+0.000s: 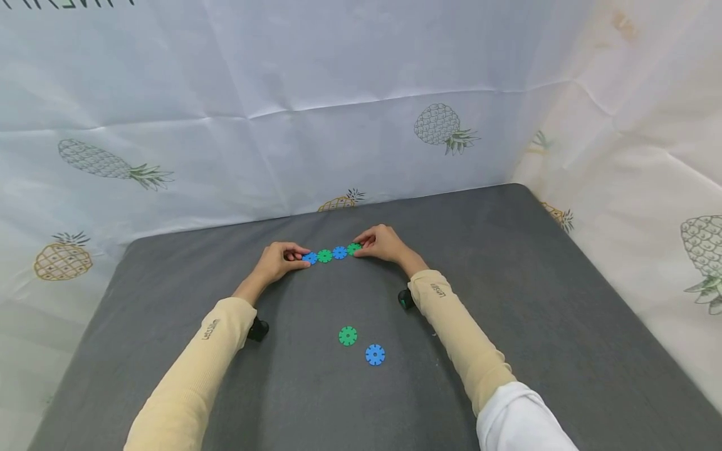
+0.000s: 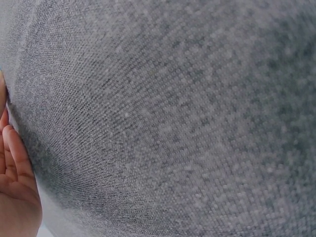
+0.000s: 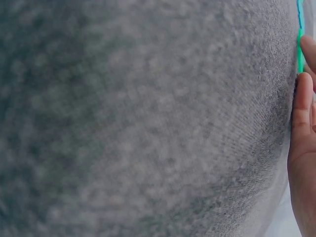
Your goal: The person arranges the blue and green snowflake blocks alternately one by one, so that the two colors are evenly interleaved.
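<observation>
Toward the far edge of the gray tabletop [image 1: 304, 388], a left-to-right row of four notched discs [image 1: 336, 253] is being held between both hands: its blue end disc [image 1: 309, 258] is being pinched by the left hand [image 1: 275, 260], its green end disc [image 1: 353, 248] by the right hand [image 1: 385, 244].

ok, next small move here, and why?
Probably free the right hand from the green end disc and reach for the loose blue disc: the row alternates blue and green, ending green there, while the left hand holds the blue end disc.
</observation>
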`<act>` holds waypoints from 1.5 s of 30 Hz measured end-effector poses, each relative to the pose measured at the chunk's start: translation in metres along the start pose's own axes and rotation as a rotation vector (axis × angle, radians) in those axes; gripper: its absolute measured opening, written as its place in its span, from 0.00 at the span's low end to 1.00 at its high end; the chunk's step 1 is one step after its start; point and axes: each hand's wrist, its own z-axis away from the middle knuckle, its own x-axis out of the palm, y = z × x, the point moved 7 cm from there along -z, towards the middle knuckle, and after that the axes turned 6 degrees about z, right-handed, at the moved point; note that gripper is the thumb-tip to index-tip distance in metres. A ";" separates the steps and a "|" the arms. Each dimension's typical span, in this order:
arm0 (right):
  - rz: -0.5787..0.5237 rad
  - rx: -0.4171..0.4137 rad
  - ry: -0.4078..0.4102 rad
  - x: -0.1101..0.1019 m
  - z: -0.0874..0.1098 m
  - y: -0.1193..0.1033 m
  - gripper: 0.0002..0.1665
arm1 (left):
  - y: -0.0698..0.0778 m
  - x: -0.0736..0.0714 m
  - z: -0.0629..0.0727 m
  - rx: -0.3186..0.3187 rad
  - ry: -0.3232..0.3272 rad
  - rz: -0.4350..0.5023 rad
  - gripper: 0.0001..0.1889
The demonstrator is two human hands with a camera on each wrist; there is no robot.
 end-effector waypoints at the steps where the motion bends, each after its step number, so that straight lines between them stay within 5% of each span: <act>1: -0.007 0.004 -0.003 0.000 0.000 0.001 0.18 | 0.000 0.000 0.000 -0.002 0.000 -0.001 0.15; 20: -0.063 0.015 0.006 0.000 0.001 0.002 0.17 | 0.004 -0.002 0.003 0.002 -0.001 -0.007 0.15; 30: -0.318 0.003 0.012 -0.006 0.006 0.006 0.19 | 0.003 -0.001 0.000 0.009 0.007 -0.007 0.14; 45: -0.420 -0.002 0.070 -0.010 0.051 -0.008 0.21 | 0.005 -0.001 0.001 0.013 -0.008 0.001 0.15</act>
